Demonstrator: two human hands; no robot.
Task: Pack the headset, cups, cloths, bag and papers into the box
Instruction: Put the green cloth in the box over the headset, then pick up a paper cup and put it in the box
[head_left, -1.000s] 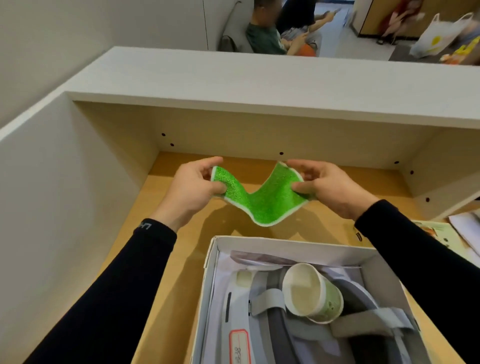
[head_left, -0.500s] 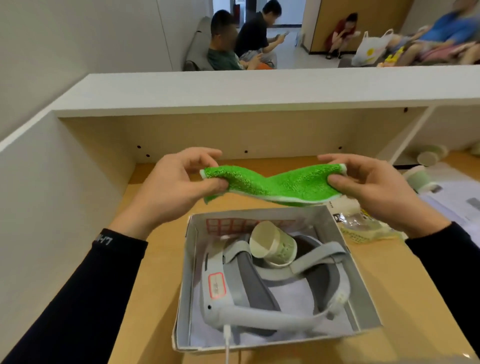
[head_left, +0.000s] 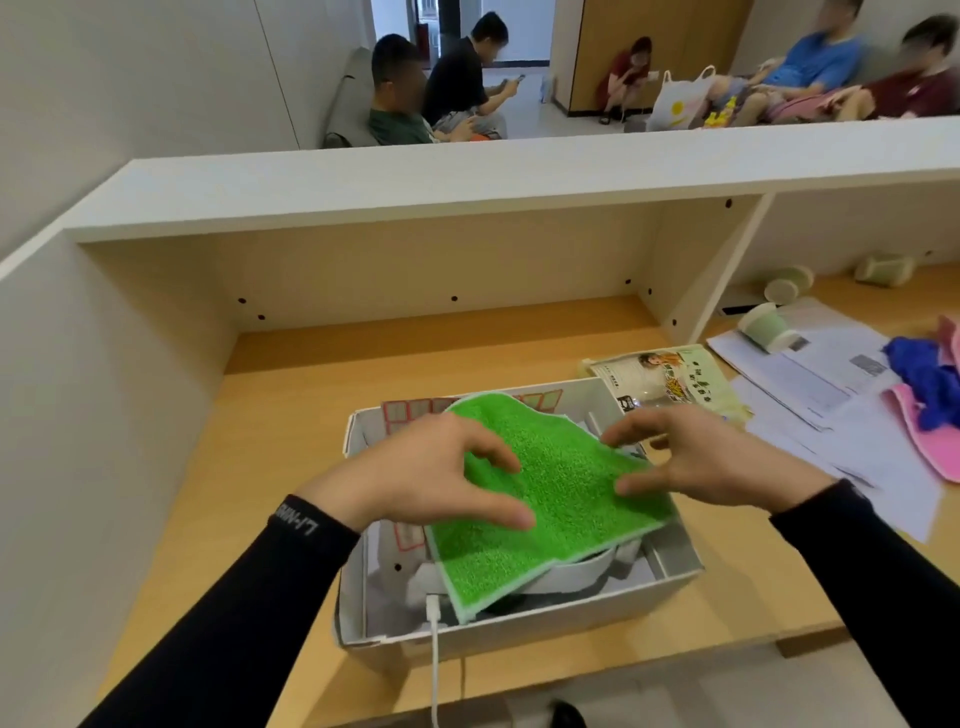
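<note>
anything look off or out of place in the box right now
The green cloth lies askew over the headset, and a white cable hangs out over the front wall of the box. A cup lies tipped on the papers.

Nubby green cloth (head_left: 550, 493), matt white cardboard box (head_left: 519, 636), smooth wood-look desk (head_left: 291, 415)

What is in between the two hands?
The head view shows a fuzzy green square cloth between the left hand and right hand, draped over the white headset inside the white cardboard box.
</note>
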